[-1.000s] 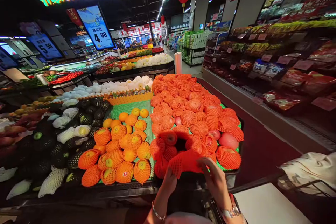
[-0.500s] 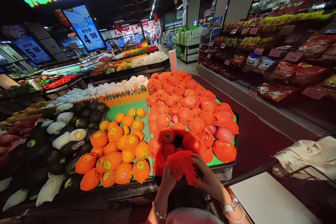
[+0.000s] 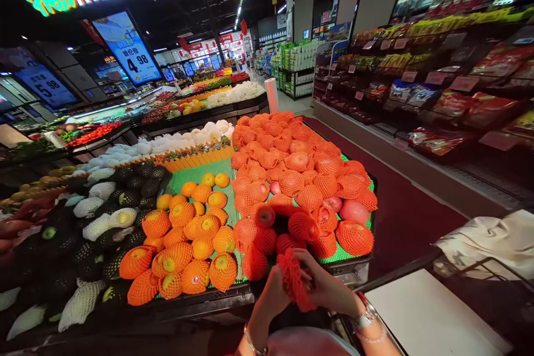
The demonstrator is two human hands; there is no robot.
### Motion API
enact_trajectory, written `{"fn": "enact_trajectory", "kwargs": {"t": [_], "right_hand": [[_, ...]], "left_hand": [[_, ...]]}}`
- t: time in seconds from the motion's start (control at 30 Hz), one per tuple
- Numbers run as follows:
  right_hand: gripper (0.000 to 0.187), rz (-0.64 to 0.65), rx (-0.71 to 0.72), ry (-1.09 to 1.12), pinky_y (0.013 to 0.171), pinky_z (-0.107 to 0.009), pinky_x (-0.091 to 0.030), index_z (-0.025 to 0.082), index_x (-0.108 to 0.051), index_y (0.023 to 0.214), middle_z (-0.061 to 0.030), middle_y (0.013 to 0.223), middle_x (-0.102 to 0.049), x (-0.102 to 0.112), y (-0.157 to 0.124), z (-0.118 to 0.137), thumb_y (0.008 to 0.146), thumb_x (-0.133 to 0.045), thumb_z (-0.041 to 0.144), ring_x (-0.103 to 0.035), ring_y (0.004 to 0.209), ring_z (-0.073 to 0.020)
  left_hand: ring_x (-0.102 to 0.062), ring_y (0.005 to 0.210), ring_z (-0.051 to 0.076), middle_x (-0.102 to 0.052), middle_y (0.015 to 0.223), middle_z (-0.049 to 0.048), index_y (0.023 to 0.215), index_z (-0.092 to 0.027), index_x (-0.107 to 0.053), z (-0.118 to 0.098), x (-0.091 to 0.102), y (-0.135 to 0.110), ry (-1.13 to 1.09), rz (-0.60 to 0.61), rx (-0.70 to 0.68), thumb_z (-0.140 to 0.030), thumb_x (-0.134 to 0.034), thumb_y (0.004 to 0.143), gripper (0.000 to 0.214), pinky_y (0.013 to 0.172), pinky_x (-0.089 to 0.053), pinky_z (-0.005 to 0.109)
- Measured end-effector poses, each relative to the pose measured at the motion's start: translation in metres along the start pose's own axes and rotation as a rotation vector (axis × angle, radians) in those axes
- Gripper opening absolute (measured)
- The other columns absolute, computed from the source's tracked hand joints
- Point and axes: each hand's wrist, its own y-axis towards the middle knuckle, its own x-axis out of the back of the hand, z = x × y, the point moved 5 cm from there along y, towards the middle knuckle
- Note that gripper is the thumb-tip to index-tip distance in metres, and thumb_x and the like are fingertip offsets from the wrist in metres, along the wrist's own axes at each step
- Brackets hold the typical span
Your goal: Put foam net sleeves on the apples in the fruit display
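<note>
Both my hands hold one orange foam net sleeve low in front of me, at the near edge of a fruit stand. My left hand grips its left side and my right hand its right side, fingers curled into the mesh. The sleeve looks crumpled; whether a fruit is inside is hidden. Just beyond lie red apples in orange nets on a green mat, some apples bare. To their left sit netted oranges.
Dark avocados and white-netted fruit fill the stand's left side. A red-floored aisle runs on the right beside packaged-goods shelves. A white board and a cloth bag lie at the lower right. Price screens hang above.
My hands have drawn the orange net back toward me and squeezed it narrower. The view has shifted slightly, the stand sitting a little further left and up.
</note>
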Motion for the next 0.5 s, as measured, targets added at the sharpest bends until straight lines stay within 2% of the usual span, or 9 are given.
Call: {"fn": "enact_trajectory", "kwargs": {"t": [0.1,0.2,0.27,0.3,0.33,0.37,0.4,0.47,0.5], "right_hand": [[0.075,-0.075,-0.028,0.083,0.103,-0.044,-0.047,0.034,-0.046,0.137,-0.0051,0.141,-0.05,-0.009,0.003,-0.014,0.07,-0.072,0.012,-0.053,0.126,-0.0286],[0.068,-0.106,-0.044,0.147,0.097,-0.044,-0.052,0.032,-0.046,0.138,-0.0063,0.14,-0.054,-0.015,0.003,-0.024,0.077,-0.075,0.029,-0.059,0.119,-0.0279],[0.06,-0.174,-0.037,0.052,0.095,-0.042,-0.053,0.027,-0.053,0.133,-0.0086,0.133,-0.06,0.004,0.001,-0.03,0.078,-0.073,0.04,-0.062,0.113,-0.0269],[0.054,-0.262,-0.039,-0.044,0.094,-0.042,-0.054,0.024,-0.058,0.127,-0.0094,0.128,-0.064,0.025,-0.002,-0.033,0.079,-0.071,0.045,-0.064,0.11,-0.0264],[0.044,-0.436,-0.051,-0.179,0.09,-0.04,-0.055,0.022,-0.064,0.115,-0.0097,0.118,-0.068,0.056,-0.006,-0.037,0.082,-0.064,0.051,-0.066,0.103,-0.0253],[0.042,-0.681,-0.1,-0.36,0.089,-0.039,-0.055,0.022,-0.066,0.106,-0.0094,0.111,-0.07,0.094,-0.015,-0.041,0.086,-0.054,0.056,-0.067,0.098,-0.024],[0.048,-0.839,-0.149,-0.436,0.091,-0.043,-0.053,0.019,-0.064,0.107,-0.0131,0.112,-0.068,0.129,-0.022,-0.046,0.087,-0.047,0.059,-0.065,0.099,-0.026],[0.063,-1.033,-0.218,-0.537,0.097,-0.053,-0.046,0.011,-0.058,0.116,-0.0215,0.118,-0.062,0.195,-0.03,-0.057,0.086,-0.039,0.064,-0.059,0.108,-0.0323],[0.068,-1.067,-0.248,-0.583,0.096,-0.055,-0.045,0.01,-0.058,0.115,-0.0229,0.116,-0.061,0.221,-0.03,-0.063,0.081,-0.042,0.066,-0.058,0.107,-0.0342]], "left_hand": [[-0.056,0.055,0.018,-0.061,0.056,0.0023,0.058,-0.02,-0.06,0.006,0.012,0.004,-0.23,-0.203,-0.084,-0.044,-0.069,0.07,0.027,0.056,-0.049,0.031],[-0.06,0.064,0.02,-0.062,0.062,0.0033,0.06,-0.021,-0.061,0.011,0.027,0.013,-0.282,-0.316,-0.155,-0.063,-0.065,0.068,0.043,0.066,-0.053,0.034],[-0.06,0.066,0.019,-0.062,0.062,0.0026,0.061,-0.021,-0.063,0.013,0.04,0.016,-0.297,-0.367,-0.191,-0.068,-0.066,0.064,0.047,0.071,-0.054,0.036],[-0.06,0.065,0.019,-0.062,0.061,0.0023,0.059,-0.021,-0.063,0.013,0.046,0.017,-0.303,-0.379,-0.205,-0.07,-0.067,0.061,0.049,0.072,-0.054,0.036],[-0.06,0.062,0.018,-0.061,0.057,0.002,0.056,-0.021,-0.062,0.014,0.051,0.017,-0.284,-0.383,-0.201,-0.072,-0.067,0.059,0.051,0.072,-0.054,0.037],[-0.059,0.059,0.018,-0.059,0.053,0.0019,0.05,-0.021,-0.059,0.016,0.056,0.017,-0.239,-0.377,-0.173,-0.074,-0.066,0.057,0.054,0.071,-0.055,0.037],[-0.059,0.057,0.019,-0.057,0.048,0.0021,0.045,-0.021,-0.055,0.018,0.06,0.017,-0.177,-0.368,-0.129,-0.075,-0.064,0.057,0.056,0.07,-0.056,0.038],[-0.061,0.054,0.02,-0.052,0.039,0.0024,0.036,-0.023,-0.047,0.025,0.069,0.015,-0.031,-0.353,-0.011,-0.072,-0.06,0.064,0.058,0.069,-0.057,0.038],[-0.06,0.052,0.019,-0.05,0.037,0.0017,0.034,-0.023,-0.045,0.029,0.073,0.014,0.045,-0.344,0.06,-0.069,-0.058,0.07,0.06,0.067,-0.057,0.036]]}}
